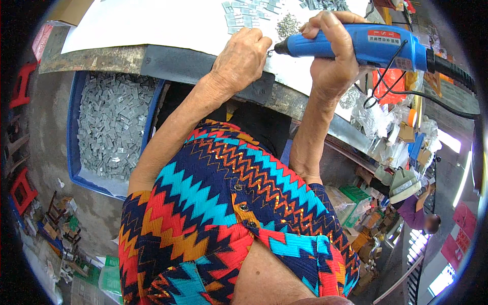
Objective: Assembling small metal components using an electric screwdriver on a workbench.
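Observation:
My right hand (333, 66) is wrapped round a blue electric screwdriver (368, 43), which lies nearly level with its dark tip pointing left. Close to that tip, my left hand (240, 60) is closed at the front edge of the white-topped table (147, 25). A small part seems to be pinched in its fingers, but they mostly hide it. Beyond my hands sits a little heap of small screws (288, 26). Flat grey rectangular pieces (249, 14) lie in rows to the left of the heap, and darker grey parts (325, 5) are piled at the far edge.
A blue bin (75, 147) full of grey pieces (114, 122) stands below the table on the left. The screwdriver's black cable (450, 71) runs off to the right, past plastic bags (373, 119). Another person (414, 211) is far off at the right. Red stools (23, 190) stand at the left.

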Action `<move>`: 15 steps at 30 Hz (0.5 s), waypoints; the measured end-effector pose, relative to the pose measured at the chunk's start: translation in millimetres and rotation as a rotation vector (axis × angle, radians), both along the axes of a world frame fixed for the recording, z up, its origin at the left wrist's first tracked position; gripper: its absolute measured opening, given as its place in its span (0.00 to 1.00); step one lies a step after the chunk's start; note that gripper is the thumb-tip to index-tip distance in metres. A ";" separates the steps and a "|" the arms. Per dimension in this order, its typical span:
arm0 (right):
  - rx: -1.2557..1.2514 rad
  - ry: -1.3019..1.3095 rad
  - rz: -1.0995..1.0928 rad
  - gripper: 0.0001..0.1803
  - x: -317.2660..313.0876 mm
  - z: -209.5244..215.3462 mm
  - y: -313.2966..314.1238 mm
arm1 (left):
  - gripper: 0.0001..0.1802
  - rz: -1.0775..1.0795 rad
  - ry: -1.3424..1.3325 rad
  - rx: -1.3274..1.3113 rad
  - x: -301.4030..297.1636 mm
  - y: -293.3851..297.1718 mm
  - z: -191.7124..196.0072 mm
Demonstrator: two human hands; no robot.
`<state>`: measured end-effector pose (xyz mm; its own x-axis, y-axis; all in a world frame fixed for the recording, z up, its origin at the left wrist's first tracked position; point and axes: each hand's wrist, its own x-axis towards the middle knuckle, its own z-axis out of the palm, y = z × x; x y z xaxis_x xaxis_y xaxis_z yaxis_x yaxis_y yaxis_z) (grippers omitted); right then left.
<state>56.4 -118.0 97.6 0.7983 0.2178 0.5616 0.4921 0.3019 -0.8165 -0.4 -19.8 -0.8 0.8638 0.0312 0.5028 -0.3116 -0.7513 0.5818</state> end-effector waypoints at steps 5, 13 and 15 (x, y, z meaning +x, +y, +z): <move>0.001 -0.016 0.003 0.06 -1.2 -0.8 3.7 | 0.07 0.007 0.001 -0.023 -0.5 0.5 -3.3; -0.049 0.035 -0.051 0.07 -3.5 -4.3 7.1 | 0.07 0.004 0.023 -0.033 0.4 2.9 -3.2; -0.061 0.073 -0.062 0.07 -5.6 2.2 6.0 | 0.07 -0.016 0.016 -0.059 3.9 0.1 -3.0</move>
<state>50.7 -112.0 99.8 0.8497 0.1990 0.4884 0.4465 0.2215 -0.8670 3.5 -19.8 -3.8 0.8724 0.0462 0.4866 -0.3136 -0.7107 0.6297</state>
